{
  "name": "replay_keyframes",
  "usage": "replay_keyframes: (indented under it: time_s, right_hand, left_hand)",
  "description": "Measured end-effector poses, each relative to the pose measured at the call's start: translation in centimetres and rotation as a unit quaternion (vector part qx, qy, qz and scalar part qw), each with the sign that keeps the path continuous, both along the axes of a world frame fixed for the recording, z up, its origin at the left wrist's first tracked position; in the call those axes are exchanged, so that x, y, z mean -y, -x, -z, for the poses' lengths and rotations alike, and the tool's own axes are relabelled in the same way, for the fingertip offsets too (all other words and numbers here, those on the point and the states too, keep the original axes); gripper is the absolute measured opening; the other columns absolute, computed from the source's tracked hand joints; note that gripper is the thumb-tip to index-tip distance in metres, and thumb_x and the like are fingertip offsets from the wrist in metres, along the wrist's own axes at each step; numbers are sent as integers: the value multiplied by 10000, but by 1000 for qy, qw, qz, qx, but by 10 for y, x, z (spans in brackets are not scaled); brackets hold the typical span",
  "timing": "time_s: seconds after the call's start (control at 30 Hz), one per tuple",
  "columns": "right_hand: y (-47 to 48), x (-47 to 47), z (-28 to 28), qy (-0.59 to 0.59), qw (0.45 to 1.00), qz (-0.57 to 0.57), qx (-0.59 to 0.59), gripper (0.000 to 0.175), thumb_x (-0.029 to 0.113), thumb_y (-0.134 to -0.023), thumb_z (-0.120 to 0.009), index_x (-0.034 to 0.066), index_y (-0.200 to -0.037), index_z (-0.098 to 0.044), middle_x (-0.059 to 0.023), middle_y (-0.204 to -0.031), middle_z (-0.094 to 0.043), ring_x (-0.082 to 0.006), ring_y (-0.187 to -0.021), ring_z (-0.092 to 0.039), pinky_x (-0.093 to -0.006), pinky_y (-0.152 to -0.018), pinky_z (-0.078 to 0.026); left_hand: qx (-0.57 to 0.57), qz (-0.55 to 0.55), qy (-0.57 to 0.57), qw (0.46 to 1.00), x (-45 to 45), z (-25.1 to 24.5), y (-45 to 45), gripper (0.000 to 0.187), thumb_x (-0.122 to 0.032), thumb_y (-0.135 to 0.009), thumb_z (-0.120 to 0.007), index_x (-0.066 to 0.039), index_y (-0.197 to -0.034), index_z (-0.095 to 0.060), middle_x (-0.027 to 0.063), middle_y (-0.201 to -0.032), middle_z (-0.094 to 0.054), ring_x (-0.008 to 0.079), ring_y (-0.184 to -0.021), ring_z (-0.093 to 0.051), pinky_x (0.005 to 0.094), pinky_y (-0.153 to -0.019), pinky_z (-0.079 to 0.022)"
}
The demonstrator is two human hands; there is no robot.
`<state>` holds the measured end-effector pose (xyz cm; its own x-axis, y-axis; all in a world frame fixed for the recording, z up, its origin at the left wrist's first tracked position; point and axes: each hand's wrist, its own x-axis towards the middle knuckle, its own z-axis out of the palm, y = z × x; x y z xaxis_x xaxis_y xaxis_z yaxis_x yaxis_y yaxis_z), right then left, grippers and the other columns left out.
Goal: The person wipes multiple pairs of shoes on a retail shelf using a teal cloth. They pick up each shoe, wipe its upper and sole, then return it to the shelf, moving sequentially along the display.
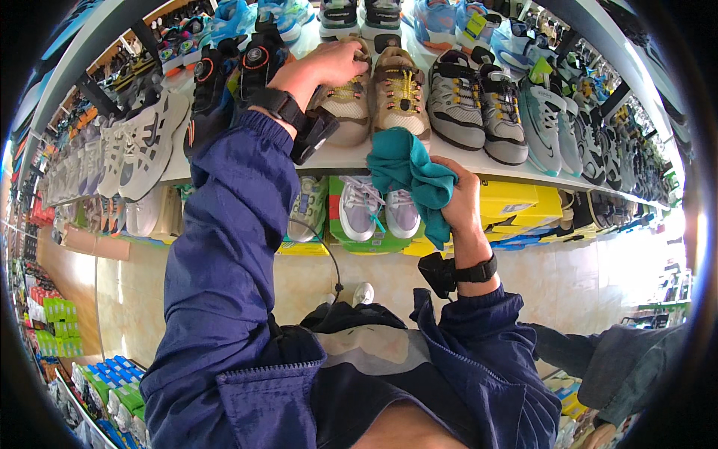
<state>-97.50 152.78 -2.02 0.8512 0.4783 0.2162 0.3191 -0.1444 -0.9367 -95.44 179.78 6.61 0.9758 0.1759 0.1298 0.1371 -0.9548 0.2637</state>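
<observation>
My left hand grips the collar of a beige and brown sports shoe standing on the white shelf. Its fingertips are at the shoe's opening and partly out of sight. Beside it stands the matching shoe, with yellow laces and a strap. A bunched teal cloth is held in my right hand. The cloth hangs over the shelf's front edge, in front of the matching shoe's toe, which it partly hides; whether they touch, I cannot tell.
Black shoes with dial closures stand left of the beige pair, grey and black shoes right. On the lower level are lilac and white shoes and yellow shoeboxes. A cable hangs near me. Another person's sleeve is at lower right.
</observation>
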Motion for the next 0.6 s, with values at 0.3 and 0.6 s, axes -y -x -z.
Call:
replay_keyframes:
  time_s: [0.3, 0.6]
  right_hand:
    - [-1, 3, -2, -4, 1000, -19, -6, 283, 97, -680, -647, -1, -944, -610, -85, -792, -638, -97, -729, -565, -251, -686, -464]
    - [-4, 4, -5, 9, 999, -33, -32, 290, 100, -684, -647, -4, -952, -606, -90, -807, -638, -96, -742, -563, -252, -695, -463]
  left_hand:
    - [-7, 107, 79, 991, -22, 0, -22, 318, -230, -833, -522, -35, -1084, -502, 113, -974, -582, 194, -884, -541, 293, -779, -417]
    - [-63, 161, 91, 981, -23, -11, -18, 335, -243, -841, -519, -26, -1096, -510, 90, -979, -575, 158, -884, -522, 280, -788, -412]
